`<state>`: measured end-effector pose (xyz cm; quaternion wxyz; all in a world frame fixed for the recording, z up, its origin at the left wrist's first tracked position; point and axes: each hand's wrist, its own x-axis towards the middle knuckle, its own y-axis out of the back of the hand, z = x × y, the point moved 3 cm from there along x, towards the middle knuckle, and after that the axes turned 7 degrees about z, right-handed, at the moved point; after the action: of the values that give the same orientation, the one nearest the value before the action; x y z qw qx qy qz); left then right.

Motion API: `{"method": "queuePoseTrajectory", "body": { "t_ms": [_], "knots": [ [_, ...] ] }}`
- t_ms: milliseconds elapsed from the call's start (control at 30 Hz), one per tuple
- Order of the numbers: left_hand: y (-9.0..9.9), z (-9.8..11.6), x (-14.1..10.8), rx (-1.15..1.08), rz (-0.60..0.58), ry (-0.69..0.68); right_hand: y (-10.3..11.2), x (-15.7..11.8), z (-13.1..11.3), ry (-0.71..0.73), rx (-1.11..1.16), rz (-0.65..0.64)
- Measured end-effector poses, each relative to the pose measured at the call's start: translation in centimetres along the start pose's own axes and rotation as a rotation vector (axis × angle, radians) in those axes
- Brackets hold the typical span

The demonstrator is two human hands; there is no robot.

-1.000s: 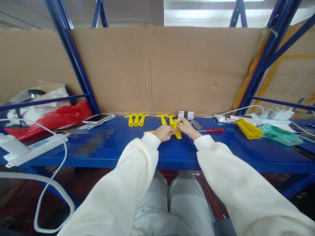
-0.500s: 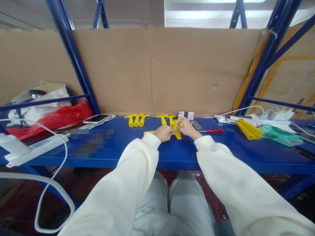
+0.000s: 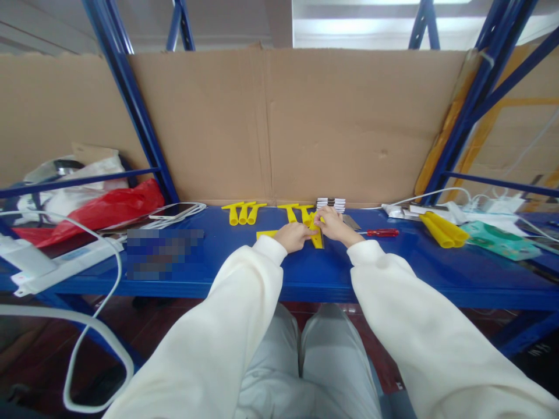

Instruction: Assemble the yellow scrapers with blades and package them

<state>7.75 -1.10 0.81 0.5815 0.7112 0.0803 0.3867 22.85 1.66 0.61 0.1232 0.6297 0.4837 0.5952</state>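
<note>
Both my hands are at one yellow T-shaped plastic scraper (image 3: 317, 240) over the middle of the blue tabletop. My left hand (image 3: 293, 236) has its fingers closed on its left side. From the right, my right hand (image 3: 332, 224) pinches its upper part, and the fingers hide much of the piece. Another yellow piece (image 3: 265, 234) lies partly behind my left hand. Just beyond my hands are two similar yellow T-shaped pieces (image 3: 289, 213). A thin grey metal plate (image 3: 350, 222) lies right of my right hand, beside a red-handled screwdriver (image 3: 382, 232).
Three yellow T-shaped pieces (image 3: 243, 214) stand left of centre. White stacked packs (image 3: 331, 203) sit against the cardboard wall (image 3: 349, 122). Yellow tubes (image 3: 441, 230) and a green packet (image 3: 502, 240) lie right. Leftward are a phone (image 3: 174, 210), a power strip (image 3: 70, 265) and a red bag (image 3: 113, 206).
My hands stay around the same yellow scraper, with only a slight shift of the right fingers. The whole view moves by a few pixels.
</note>
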Motion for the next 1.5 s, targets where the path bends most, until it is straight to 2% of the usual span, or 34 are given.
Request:
{"method": "queuePoseTrajectory", "body": {
  "t_ms": [233, 500, 733, 800, 900, 933, 1000, 1100, 1167, 1233, 1333, 1500],
  "knots": [
    [0.1, 0.2, 0.0, 0.021, -0.027, -0.012, 0.2, 0.0, 0.0, 0.008, 0.025, 0.006],
    [0.1, 0.2, 0.0, 0.05, -0.054, -0.015, -0.8, 1.1, 1.8, -0.15, 0.257, 0.069],
    [0.1, 0.2, 0.0, 0.021, -0.032, -0.025, -1.0, 1.2, 2.4, -0.188, 0.393, 0.111],
    [0.2, 0.2, 0.0, 0.017, -0.026, -0.014, -0.7, 1.1, 2.3, -0.244, 0.472, 0.151],
    [0.5, 0.1, 0.1, 0.012, -0.021, 0.019, -0.2, 0.9, 2.0, -0.416, 0.61, 0.173],
    [0.6, 0.1, 0.1, 0.008, -0.018, 0.03, 0.0, 0.7, 1.8, -0.478, 0.668, 0.137],
    [0.8, -0.1, 0.1, -0.002, -0.004, 0.054, 0.1, 0.3, 1.2, -0.561, 0.802, -0.044],
    [1.1, -0.5, 0.2, -0.003, 0.021, 0.1, 0.3, -0.6, 0.1, -0.591, 0.956, -0.36],
    [1.3, -0.7, 0.2, -0.001, 0.02, 0.125, 0.5, -1.0, -0.5, -0.591, 1.008, -0.459],
    [1.3, -0.7, 0.1, 0.001, 0.018, 0.15, 0.6, -1.2, -0.9, -0.585, 1.037, -0.478],
    [1.2, -0.7, 0.1, 0.03, 0.019, 0.226, 0.6, -1.1, -1.1, -0.588, 1.047, -0.439],
    [1.0, -0.3, -0.2, 0.114, -0.075, 0.279, 0.0, -1.0, -0.8, -0.605, 1.024, -0.426]
  ]
}}
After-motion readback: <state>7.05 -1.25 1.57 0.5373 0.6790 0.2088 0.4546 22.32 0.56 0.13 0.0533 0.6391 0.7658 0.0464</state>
